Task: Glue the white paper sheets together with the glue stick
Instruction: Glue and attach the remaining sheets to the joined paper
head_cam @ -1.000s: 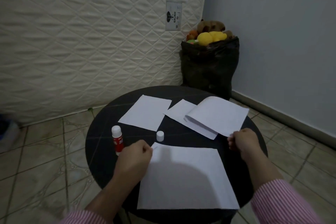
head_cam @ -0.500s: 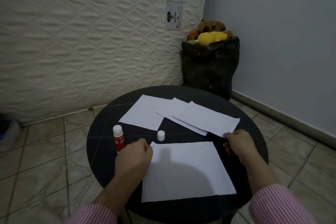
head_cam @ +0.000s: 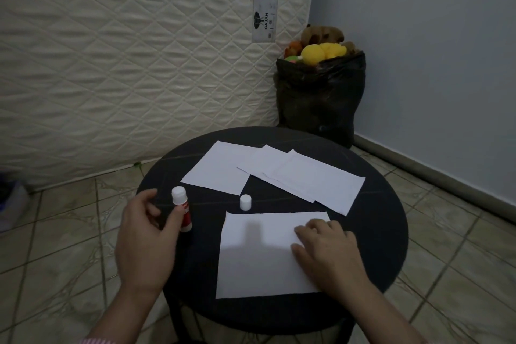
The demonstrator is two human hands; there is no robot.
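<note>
A round black table [head_cam: 386, 246] carries several white paper sheets. The nearest sheet [head_cam: 259, 254] lies flat at the front, and my right hand [head_cam: 326, 248] rests on its right part with fingers spread. Farther back lie a left sheet [head_cam: 217, 170] and two overlapping sheets [head_cam: 321, 184] on the right. The red-and-white glue stick [head_cam: 180, 198] stands upright and uncapped at the table's left. My left hand [head_cam: 145, 237] is open right beside it, its thumb against the stick's lower part. The white cap [head_cam: 245, 202] stands just behind the near sheet.
A quilted mattress [head_cam: 125, 64] leans against the wall behind the table. A black bag [head_cam: 321, 98] full of soft toys stands in the corner. Tiled floor surrounds the table, and a grey wall runs along the right.
My right hand laid the lifted sheet down onto the far right pile and came onto the near sheet. My left hand left the near sheet's corner and moved left to the glue stick.
</note>
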